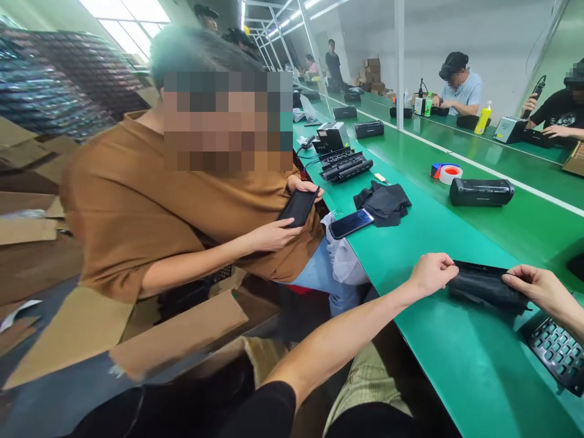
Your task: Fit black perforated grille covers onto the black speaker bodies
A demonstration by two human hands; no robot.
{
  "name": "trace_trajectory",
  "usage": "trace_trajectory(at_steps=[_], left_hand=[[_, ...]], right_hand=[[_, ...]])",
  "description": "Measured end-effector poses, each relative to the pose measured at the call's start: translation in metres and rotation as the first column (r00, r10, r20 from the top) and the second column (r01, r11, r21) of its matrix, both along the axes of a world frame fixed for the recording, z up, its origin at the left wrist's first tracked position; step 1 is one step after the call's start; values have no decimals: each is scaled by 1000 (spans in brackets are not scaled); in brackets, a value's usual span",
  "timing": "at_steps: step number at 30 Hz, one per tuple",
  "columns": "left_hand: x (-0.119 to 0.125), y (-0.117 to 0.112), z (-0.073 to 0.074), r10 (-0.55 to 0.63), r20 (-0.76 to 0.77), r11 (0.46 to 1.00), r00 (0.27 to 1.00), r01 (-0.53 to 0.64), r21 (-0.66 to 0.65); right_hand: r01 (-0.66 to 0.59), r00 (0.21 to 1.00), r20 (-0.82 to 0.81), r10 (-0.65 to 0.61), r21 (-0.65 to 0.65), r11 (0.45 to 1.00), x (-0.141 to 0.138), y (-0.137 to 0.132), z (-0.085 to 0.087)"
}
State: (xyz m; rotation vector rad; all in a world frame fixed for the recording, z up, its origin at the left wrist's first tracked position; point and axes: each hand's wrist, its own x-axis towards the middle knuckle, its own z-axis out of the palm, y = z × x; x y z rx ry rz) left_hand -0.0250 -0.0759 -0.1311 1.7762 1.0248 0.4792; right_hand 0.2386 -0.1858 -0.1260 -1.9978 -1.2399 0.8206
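My left hand (432, 274) pinches the left end of a black panel (479, 266) with thin dark fabric (488, 289) hanging along its front. At the other end, my right hand (541, 289) grips the same panel between thumb and fingers. It is held just over the green table; whether its lower edge touches the surface I cannot tell. Close below my right hand lies a black grille (559, 350) with rows of slots. Farther up the table are a pile of black fabric pieces (385, 204) and a phone (351, 224).
A person in a brown shirt (137, 207) sits at my left, holding a black panel (298, 207). On the green bench (424, 243) stand a black cylindrical speaker (481, 192), a tape roll (450, 175) and stacked black housings (344, 164). Cardboard (177, 334) lies low on the left.
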Motion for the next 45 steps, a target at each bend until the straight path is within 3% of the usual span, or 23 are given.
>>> trace_trajectory(at_steps=[6, 13, 17, 20, 22, 23, 25, 27, 31, 34, 38, 45], left_hand=[[10, -9, -8, 4, -283, 982, 959, 50, 182], [7, -1, -7, 56, -398, 959, 916, 63, 278], [9, 8, -12, 3, -366, 942, 931, 120, 313], [2, 12, -16, -60, -168, 967, 984, 99, 233], [-9, 11, -15, -99, 66, 995, 993, 100, -4], [-16, 8, -14, -87, 184, 980, 979, 118, -161], [-33, 0, -8, -4, 361, 894, 933, 165, -417], [-50, -11, -2, 88, 445, 831, 891, 181, -527], [-78, -34, 4, 210, 488, 806, 847, 132, -577], [-91, -45, 3, 245, 486, 818, 839, 91, -569], [-98, -53, 0, 254, 472, 837, 845, 52, -544], [-104, -60, -7, 243, 509, 859, 825, 60, -508]], right_hand=[[-7, 927, 375, -12, 49, 999, 17, 14, -21], [-149, 839, 537, 86, 75, 986, 43, 13, -38], [-165, 896, 423, 138, 27, 986, 52, 20, -37], [-174, 932, 321, 168, -9, 985, 47, 19, -27], [-167, 978, 124, 170, -32, 985, 36, 12, -16], [-147, 989, -22, 146, -41, 988, 28, 7, -10], [-67, 943, -328, 45, -55, 996, 8, -6, 3], [32, 837, -545, -59, -59, 998, -15, -21, 12], [187, 600, -768, -223, -137, 973, -54, -46, 19], [240, 509, -803, -310, -214, 947, -71, -57, 18], [265, 491, -808, -326, -217, 939, -84, -63, 17], [262, 547, -787, -286, -164, 951, -91, -64, 18]])
